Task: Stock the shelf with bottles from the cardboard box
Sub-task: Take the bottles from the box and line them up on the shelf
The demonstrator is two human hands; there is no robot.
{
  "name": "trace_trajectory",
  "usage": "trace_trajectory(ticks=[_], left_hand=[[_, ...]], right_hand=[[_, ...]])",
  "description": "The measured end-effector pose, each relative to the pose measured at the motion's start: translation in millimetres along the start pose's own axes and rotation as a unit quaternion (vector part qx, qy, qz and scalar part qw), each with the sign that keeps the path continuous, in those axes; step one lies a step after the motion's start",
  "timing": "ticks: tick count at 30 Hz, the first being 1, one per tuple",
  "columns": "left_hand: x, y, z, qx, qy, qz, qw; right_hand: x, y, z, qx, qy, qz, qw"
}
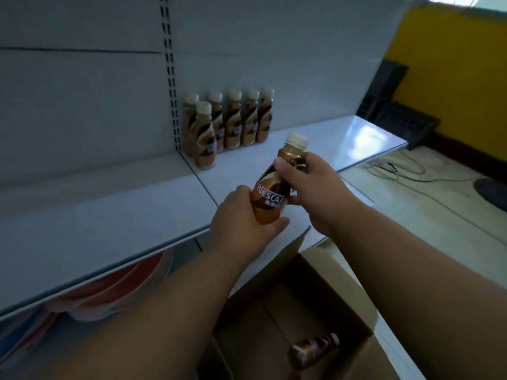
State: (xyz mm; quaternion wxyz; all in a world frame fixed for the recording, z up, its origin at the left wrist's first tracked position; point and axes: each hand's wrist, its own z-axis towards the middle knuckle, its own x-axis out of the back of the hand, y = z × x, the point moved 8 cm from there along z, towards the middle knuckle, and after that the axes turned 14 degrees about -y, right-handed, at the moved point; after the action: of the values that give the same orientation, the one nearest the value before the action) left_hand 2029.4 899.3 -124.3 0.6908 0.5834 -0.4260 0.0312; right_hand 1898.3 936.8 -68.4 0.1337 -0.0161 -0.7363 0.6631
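Observation:
A brown coffee bottle (274, 187) with a cream cap is held tilted above the front edge of the white shelf (109, 215). My left hand (241, 223) grips its base from below. My right hand (310, 185) grips its upper body near the neck. Several matching bottles (233, 122) stand upright in a row at the back of the shelf by the slotted upright. The open cardboard box (343, 297) sits below the shelf at bottom centre, with one bottle (312, 349) lying on its side inside.
Red and white packages (109, 292) lie under the shelf at the left. Black crates (395, 105) stand against a yellow wall at the right. Cables (397, 168) and a dark round base (491, 192) lie on the floor.

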Motion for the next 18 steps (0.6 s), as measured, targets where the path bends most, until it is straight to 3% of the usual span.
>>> trace_trajectory(ticks=[8,11,18], left_hand=[[21.3,-32.6,85.7,0.054,0.082,0.012,0.995],[24.0,-46.3,110.3,0.089,0.123,-0.033,0.988],[8.7,-55.7,172.4,0.039,0.095,-0.033,0.994]], right_hand=[[0.8,-5.7,110.6,0.062,-0.012,-0.102,0.993],[2.6,-1.6,150.8,0.070,-0.030,-0.130,0.989],[-15.7,5.0,235.0,0.097,-0.071,-0.237,0.964]])
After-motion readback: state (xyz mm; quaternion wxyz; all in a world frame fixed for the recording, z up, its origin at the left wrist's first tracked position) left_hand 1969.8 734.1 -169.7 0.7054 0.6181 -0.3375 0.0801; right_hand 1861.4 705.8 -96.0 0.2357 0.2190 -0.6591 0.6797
